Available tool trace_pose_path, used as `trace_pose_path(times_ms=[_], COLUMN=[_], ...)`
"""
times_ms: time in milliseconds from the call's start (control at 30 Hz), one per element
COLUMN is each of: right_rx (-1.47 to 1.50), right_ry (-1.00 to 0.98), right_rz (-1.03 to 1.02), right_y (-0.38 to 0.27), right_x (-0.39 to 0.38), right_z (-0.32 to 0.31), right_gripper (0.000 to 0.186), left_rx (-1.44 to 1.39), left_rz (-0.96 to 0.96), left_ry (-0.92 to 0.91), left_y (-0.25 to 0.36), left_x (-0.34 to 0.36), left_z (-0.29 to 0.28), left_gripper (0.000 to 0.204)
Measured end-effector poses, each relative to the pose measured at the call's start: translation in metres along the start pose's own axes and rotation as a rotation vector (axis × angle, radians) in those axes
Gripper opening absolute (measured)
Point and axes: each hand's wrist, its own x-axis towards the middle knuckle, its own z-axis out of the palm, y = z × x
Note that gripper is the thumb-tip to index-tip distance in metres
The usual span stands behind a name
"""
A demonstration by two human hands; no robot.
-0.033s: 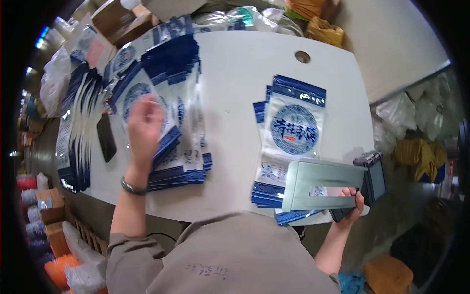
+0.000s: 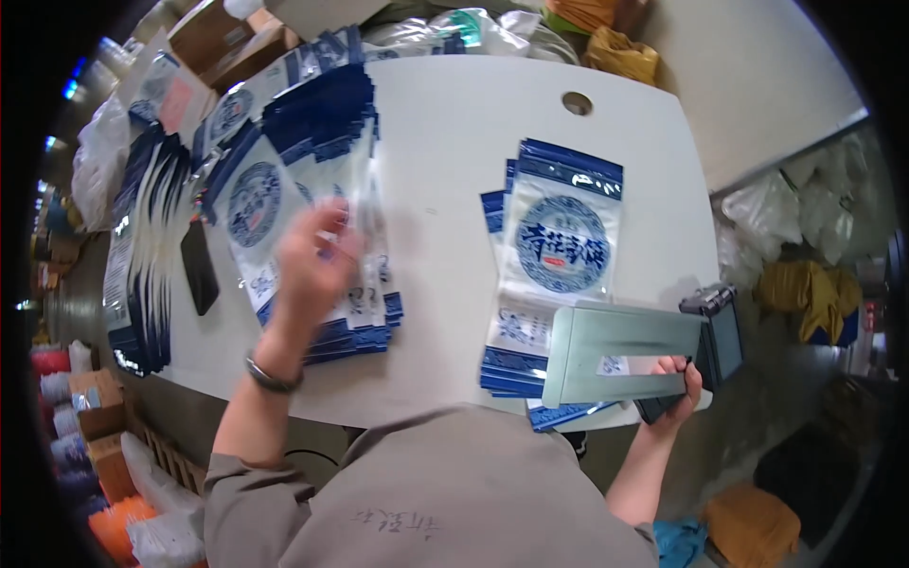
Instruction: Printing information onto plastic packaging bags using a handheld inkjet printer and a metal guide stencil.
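Observation:
My left hand (image 2: 317, 265) is over the left pile of bags (image 2: 317, 114), its fingers smeared by motion; whether it grips a bag I cannot make out. Beside it, a white and blue printed pouch (image 2: 254, 204) lies slanted on the pile's left side. My right hand (image 2: 680, 388) is closed round the black grip of a handheld printer (image 2: 721, 336) with a screen. A pale metal plate (image 2: 620, 322) with a long slot sticks out leftward from the printer. It covers the lower part of a smaller stack of the same pouches (image 2: 563, 241), fanned slightly askew.
A dark phone (image 2: 199, 270) lies between the left pile and another fanned row of pouches (image 2: 142, 256). The white table (image 2: 436, 189) has a round hole (image 2: 578, 103) near its far edge. Cardboard boxes (image 2: 213, 43) and plastic bags crowd the far left.
My left hand has moved right across the pile. The slanted pouch beneath it has swung left, baring more of its print. My right hand and the printer stay nearly in place.

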Motion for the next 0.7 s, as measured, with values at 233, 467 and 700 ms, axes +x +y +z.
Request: trace_pose_path(times_ms=[233, 467, 700], right_rx=[0.112, -0.346, -0.377], right_ry=[-0.155, 0.024, 0.063], right_rz=[0.062, -0.029, -0.192], right_y=[0.005, 0.008, 0.019], right_x=[0.006, 0.003, 0.006], right_z=[0.010, 0.012, 0.027], right_gripper=[0.016, 0.021, 0.050], left_rx=[0.241, -0.865, -0.719], left_rz=[0.484, -0.281, -0.207], left_ry=[-0.313, -0.587, -0.413], left_y=[0.069, 0.099, 0.067], left_x=[-0.071, -0.044, -0.023], left_z=[0.106, 0.108, 0.115], left_gripper=[0.047, 0.034, 0.037])
